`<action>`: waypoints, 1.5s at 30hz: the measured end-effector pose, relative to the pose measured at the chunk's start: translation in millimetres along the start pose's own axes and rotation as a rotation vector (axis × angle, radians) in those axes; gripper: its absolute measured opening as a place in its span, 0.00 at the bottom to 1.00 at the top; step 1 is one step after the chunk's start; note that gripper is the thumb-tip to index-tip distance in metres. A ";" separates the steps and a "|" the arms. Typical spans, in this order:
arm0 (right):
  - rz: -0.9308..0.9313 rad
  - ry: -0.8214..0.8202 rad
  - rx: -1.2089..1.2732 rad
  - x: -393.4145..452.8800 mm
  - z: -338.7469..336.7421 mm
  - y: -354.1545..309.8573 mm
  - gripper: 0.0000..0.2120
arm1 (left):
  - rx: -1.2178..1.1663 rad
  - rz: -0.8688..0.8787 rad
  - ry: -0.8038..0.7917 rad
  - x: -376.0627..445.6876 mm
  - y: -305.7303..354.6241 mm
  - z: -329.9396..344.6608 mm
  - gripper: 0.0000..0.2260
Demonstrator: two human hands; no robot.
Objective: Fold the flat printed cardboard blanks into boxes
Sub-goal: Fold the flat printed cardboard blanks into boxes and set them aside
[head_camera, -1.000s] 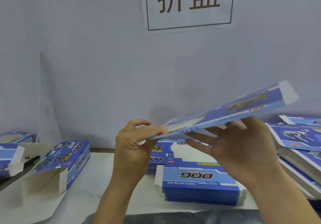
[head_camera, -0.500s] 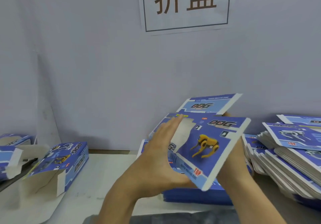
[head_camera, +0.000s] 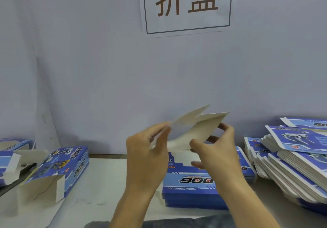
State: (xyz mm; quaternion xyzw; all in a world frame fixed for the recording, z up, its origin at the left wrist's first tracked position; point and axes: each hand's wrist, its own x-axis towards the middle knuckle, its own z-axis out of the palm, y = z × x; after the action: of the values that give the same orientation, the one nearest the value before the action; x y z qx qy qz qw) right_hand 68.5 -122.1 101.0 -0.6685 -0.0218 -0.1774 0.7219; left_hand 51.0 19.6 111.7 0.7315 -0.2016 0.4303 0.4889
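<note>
Head view shows one blank [head_camera: 192, 130] raised in the air above the counter [head_camera: 106, 180], roughly at the centre of the frame, its plain unprinted side turned toward the camera; it is blurred, so its creases cannot be read. The left hand [head_camera: 147, 150] grips its nine o'clock edge, fingers curled round the card; the right hand [head_camera: 215, 150] pinches the four o'clock corner, thumb on the near face and fingers behind.

Directly below, at six o'clock of the held blank, lies a flat stack of blanks [head_camera: 198, 190]; at three o'clock a second, fanned pile [head_camera: 290, 164] leans across the counter's right end; at nine o'clock a folded box [head_camera: 60, 171] lies on its side with its end flaps open, and another box [head_camera: 12, 155] sits at the left edge, partly out of frame.

The step in hand looks like opening the flattened sleeve into a tube, and the task seems barely begun, given the size of the piles. To do it well, I judge the two hands should press the opposite creased edges toward each other, so the panels spring apart squarely; the grip should stay on the edges rather than the faces, since a thumb dug into a panel could dent the print. Thin card bends easily; a twist between the hands might set a false crease, so both should turn together.
</note>
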 end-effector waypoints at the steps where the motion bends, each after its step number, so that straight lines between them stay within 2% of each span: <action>1: 0.065 -0.074 -0.011 0.2 -1.8 -2.8 0.35 | 0.016 0.013 0.106 1.8 -0.4 -1.0 0.09; 4: 0.206 -0.232 -0.008 -1.4 0.3 -7.1 0.48 | -0.063 -0.110 0.310 4.2 -0.5 -3.0 0.18; 7: 0.071 -0.154 -0.115 -1.2 -1.9 -9.3 0.61 | -0.083 -0.184 0.264 6.7 -6.5 -10.2 0.17; 9: -0.058 -0.164 -0.118 1.7 -13.3 -11.3 0.61 | -0.076 -0.208 0.213 10.6 -7.6 -18.0 0.17; 13: -0.246 -0.368 -0.182 8.1 -38.4 -10.7 0.54 | -0.071 -0.177 0.043 18.7 -2.8 -39.5 0.14; 17: -0.401 -0.399 -0.339 10.9 -42.9 -7.6 0.55 | -0.115 -0.119 -0.070 22.2 1.5 -59.5 0.14; 22: -0.396 -0.516 -0.250 9.2 -36.5 -3.6 0.57 | -0.282 -0.192 -0.084 17.6 -6.9 -66.7 0.06; 25: -0.390 -0.588 -0.290 4.5 -30.9 -3.2 0.53 | -0.365 -0.133 -0.183 16.0 -3.8 -62.3 0.09; 29: -0.441 -0.625 -0.353 0.0 -16.4 1.8 0.55 | -0.400 -0.059 -0.296 15.5 0.5 -51.6 0.10; 32: -0.481 -0.571 -0.363 0.2 -9.8 5.6 0.59 | -0.448 -0.060 -0.288 14.0 -1.5 -47.4 0.10; 34: -0.501 -0.481 -0.345 1.2 -9.0 4.9 0.60 | -0.477 -0.040 -0.198 15.3 -2.7 -46.6 0.09; 36: -0.514 -0.331 -0.270 3.6 -11.8 2.0 0.57 | -0.566 -0.039 -0.072 18.9 -5.1 -49.4 0.16; 38: -0.526 -0.160 -0.161 7.2 -15.9 -2.2 0.47 | -0.659 -0.027 0.028 24.0 -6.6 -51.3 0.26; 41: -0.462 0.003 -0.015 8.4 -15.4 -6.8 0.28 | -0.668 -0.066 0.089 23.2 -6.7 -42.1 0.23; 43: -0.408 0.059 0.022 8.0 -11.3 -7.2 0.19 | -0.588 -0.104 0.039 16.3 -8.5 -30.7 0.28; 45: -0.371 0.068 0.061 7.5 -9.5 -8.9 0.19 | -0.495 -0.182 -0.047 9.7 -12.7 -22.0 0.38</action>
State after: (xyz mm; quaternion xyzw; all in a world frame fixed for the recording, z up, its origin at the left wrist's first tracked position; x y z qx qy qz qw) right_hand 71.1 -133.5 110.6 -0.6246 -0.1257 -0.3290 0.6970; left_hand 56.0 45.9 116.2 0.6146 -0.2454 0.3054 0.6847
